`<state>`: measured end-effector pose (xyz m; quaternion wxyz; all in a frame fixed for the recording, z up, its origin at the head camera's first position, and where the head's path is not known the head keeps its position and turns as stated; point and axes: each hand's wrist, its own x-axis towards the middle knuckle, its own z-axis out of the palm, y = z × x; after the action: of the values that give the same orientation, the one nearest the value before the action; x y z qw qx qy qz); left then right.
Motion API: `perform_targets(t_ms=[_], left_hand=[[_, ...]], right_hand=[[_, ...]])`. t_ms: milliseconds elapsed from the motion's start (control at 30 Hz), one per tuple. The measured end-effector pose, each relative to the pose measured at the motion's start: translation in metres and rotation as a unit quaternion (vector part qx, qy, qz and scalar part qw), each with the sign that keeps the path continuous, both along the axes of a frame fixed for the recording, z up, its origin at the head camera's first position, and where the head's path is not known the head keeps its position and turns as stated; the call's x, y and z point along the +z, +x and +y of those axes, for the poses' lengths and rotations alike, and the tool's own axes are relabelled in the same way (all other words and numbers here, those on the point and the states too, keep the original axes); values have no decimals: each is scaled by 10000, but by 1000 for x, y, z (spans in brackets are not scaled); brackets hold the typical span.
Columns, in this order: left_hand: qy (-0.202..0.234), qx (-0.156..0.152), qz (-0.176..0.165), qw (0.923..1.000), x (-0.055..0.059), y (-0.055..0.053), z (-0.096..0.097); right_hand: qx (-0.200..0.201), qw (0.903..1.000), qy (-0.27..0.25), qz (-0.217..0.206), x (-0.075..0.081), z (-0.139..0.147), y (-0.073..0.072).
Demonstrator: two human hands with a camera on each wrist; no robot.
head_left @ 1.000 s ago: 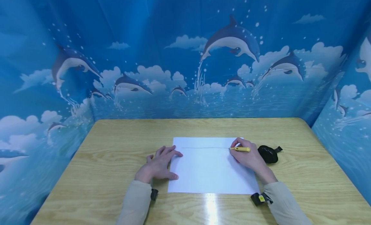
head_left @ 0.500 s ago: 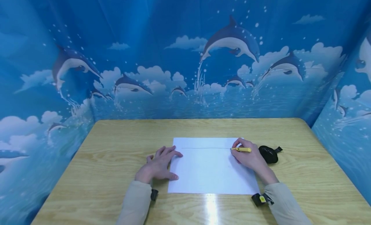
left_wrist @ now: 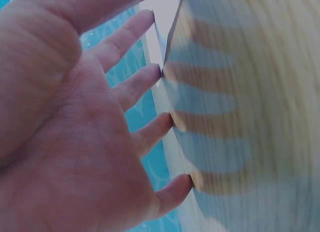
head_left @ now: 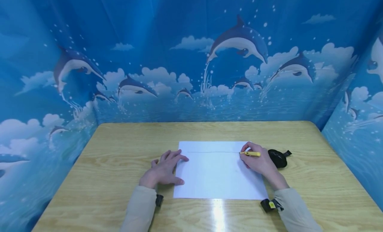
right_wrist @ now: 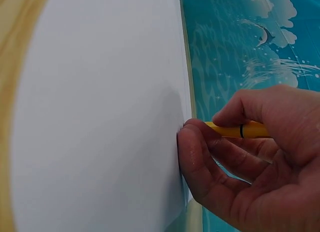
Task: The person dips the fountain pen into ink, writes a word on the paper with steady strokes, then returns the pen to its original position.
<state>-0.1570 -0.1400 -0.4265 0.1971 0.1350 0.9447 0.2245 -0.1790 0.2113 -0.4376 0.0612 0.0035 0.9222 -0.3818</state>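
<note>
White rectangular paper sheet: the left hand, fingers spread, rests at nine o'clock; the right hand pinches a slim yellow plastic-looking pen at two; a glossy black rounded object lies at three.

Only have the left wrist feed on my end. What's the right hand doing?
Observer: The right hand grips a yellow pen.
Operator: Any marks made?
Observer: One thin line runs across the paper, near its far edge.
Operator: Anything beside that hand?
Observer: A black object with a small tab, just to its right; can't tell what it is.
</note>
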Motion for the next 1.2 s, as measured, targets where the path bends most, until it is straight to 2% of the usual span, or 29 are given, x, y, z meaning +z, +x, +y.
perform_targets(t_ms=[567,900,1100,1200], left_hand=[[11,-56,6,10000,1,-1,-1],[22,-18,-43,10000,0,-1,-1],[-2,14,-78,10000,0,-1,0],[-7,19,-53,10000,0,-1,0]], right_hand=[[-39,9997,204,128,2,7,2],[-52,9998,138,144,3,7,3],[-83,9990,-75,431,7,4,3],[153,9964,-176,815,8,0,-1]])
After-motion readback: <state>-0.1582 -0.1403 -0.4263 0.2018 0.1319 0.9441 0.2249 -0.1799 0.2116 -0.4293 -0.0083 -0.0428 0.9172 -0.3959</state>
